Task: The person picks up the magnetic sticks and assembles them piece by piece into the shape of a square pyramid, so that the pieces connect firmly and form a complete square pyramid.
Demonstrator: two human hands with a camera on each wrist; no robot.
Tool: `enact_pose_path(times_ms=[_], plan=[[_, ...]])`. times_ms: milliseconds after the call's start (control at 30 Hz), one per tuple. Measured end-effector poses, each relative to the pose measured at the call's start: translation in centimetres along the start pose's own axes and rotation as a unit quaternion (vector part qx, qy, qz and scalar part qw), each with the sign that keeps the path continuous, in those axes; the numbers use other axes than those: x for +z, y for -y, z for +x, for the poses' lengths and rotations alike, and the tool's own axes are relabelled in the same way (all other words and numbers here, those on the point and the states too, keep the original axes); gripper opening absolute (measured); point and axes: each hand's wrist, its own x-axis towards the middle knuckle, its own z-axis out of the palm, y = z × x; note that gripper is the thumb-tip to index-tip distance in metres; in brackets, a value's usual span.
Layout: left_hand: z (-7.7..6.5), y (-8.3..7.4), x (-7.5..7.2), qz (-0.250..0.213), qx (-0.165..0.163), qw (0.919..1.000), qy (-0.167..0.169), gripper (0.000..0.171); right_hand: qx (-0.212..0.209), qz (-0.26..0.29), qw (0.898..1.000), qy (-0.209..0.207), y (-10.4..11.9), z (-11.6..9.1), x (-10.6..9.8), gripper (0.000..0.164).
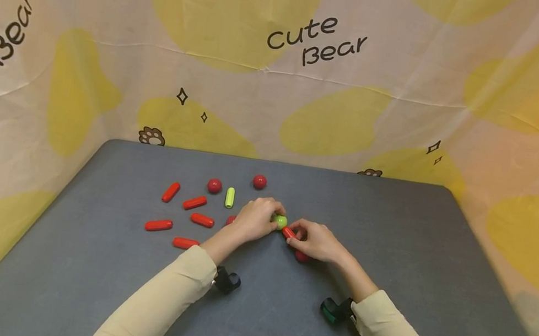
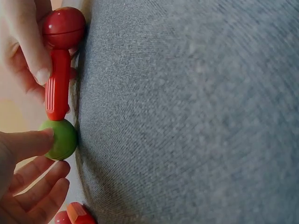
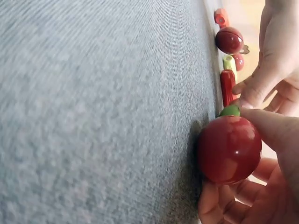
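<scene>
A green ball (image 1: 280,222) is pinched between the thumb and fingers of my left hand (image 1: 255,219). Against it rests the end of a red stick (image 2: 57,88), which my right hand (image 1: 317,241) grips along its side. At the stick's other end a glossy red ball (image 2: 64,28) touches it, below the right hand in the head view. That same red ball (image 3: 230,149) fills the foreground of the right wrist view and hides most of the stick. Beyond the green ball there, another red stick (image 3: 227,86) shows near the left hand (image 3: 280,60).
Several red sticks (image 1: 158,225) lie scattered on the grey table (image 1: 262,322) to the left. Behind the left hand are a yellow-green stick (image 1: 230,198) and two red balls (image 1: 214,186); another red ball (image 1: 231,220) is partly hidden by that hand. A printed cloth (image 1: 244,37) surrounds the table.
</scene>
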Motion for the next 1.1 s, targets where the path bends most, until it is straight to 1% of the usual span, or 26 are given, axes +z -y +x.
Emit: enact_pose_path(times_ms=[200,367,467,667,800,967,1100], plan=[[0.0,0.0,0.2,-0.008,-0.003,1.0,0.0,0.019,0.011,0.0,1.0,0.001,0.1,0.1,0.3,0.028],[-0.4,0.3,-0.1,-0.029,-0.006,0.9995,-0.008,0.02,0.01,0.001,1.0,-0.003,0.2,0.0,0.4,0.027],[-0.7,0.6,-0.6,-0.042,-0.008,0.9989,-0.017,0.021,0.015,0.0,1.0,-0.011,0.2,0.0,0.4,0.027],[-1.6,1.0,-2.1,-0.066,-0.01,0.997,-0.039,0.022,0.038,0.001,0.999,-0.029,0.1,-0.1,0.3,0.026],[-2.2,1.7,-3.0,-0.076,-0.026,0.9953,-0.055,0.022,0.06,0.006,0.997,-0.038,0.1,-0.3,0.3,0.029],[-3.2,2.8,-4.0,-0.096,-0.055,0.9918,-0.064,0.022,0.073,0.003,0.996,-0.049,-0.1,-0.5,0.2,0.032],[-3.9,3.5,-4.6,-0.11,-0.06,0.9897,-0.07,0.023,0.081,0.003,0.995,-0.055,-0.3,-0.7,0.1,0.032]])
